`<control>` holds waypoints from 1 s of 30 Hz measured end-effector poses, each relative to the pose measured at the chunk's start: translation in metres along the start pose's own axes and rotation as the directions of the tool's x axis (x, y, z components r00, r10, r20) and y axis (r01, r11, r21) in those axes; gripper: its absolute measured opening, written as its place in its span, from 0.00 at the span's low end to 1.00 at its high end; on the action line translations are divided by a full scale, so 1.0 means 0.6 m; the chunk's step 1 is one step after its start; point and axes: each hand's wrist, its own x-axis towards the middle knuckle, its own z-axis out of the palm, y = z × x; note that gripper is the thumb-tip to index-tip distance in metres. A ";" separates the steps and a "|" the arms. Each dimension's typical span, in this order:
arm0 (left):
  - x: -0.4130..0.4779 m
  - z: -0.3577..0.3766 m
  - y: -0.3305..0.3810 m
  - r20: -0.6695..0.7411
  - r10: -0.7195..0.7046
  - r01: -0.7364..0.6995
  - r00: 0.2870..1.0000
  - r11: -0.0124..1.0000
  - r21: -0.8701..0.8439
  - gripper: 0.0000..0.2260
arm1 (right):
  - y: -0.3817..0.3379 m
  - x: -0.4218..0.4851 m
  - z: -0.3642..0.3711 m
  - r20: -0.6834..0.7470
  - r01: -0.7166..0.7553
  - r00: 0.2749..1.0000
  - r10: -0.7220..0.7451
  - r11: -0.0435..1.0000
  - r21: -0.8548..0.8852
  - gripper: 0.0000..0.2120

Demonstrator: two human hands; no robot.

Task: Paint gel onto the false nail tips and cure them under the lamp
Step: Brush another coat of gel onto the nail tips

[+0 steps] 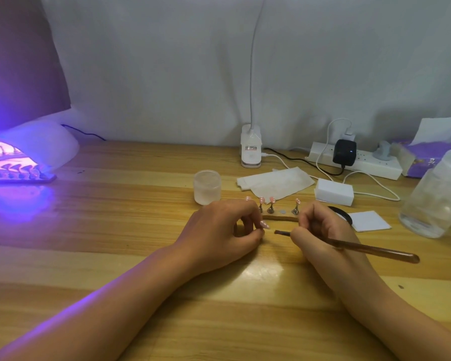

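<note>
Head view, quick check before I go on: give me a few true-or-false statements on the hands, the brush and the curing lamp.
1. The right hand holds the brush. True.
2. The curing lamp is switched off. False: it glows purple, with a rack of tips under it.
3. The left hand pinches a nail tip. True.
4. The brush bristles dip into the frosted jar. False: they point at the pinched nail tip; the jar stands apart, behind the left hand.
</note>
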 end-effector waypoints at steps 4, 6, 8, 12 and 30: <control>-0.003 -0.001 0.005 -0.024 0.056 -0.055 0.998 0.998 0.018 0.04 | -0.006 -0.002 0.002 -0.088 0.027 0.996 -0.018 0.995 0.098 0.05; -0.004 -0.002 0.010 -0.045 0.090 -0.088 0.995 0.995 0.036 0.05 | -0.012 -0.003 0.002 -0.129 0.092 0.988 -0.082 0.993 0.078 0.02; -0.004 -0.002 0.013 -0.062 0.124 -0.120 0.990 0.991 0.057 0.03 | -0.013 -0.005 0.003 -0.097 0.141 0.986 -0.138 0.990 0.024 0.03; -0.004 -0.002 0.014 -0.071 0.162 -0.158 0.984 0.986 0.058 0.03 | -0.003 -0.006 0.007 -0.060 0.201 0.975 -0.212 0.969 -0.143 0.09; -0.004 -0.002 0.013 -0.131 0.103 -0.095 0.986 0.993 0.064 0.06 | -0.020 -0.019 0.005 0.009 0.290 0.954 -0.301 0.910 -0.295 0.13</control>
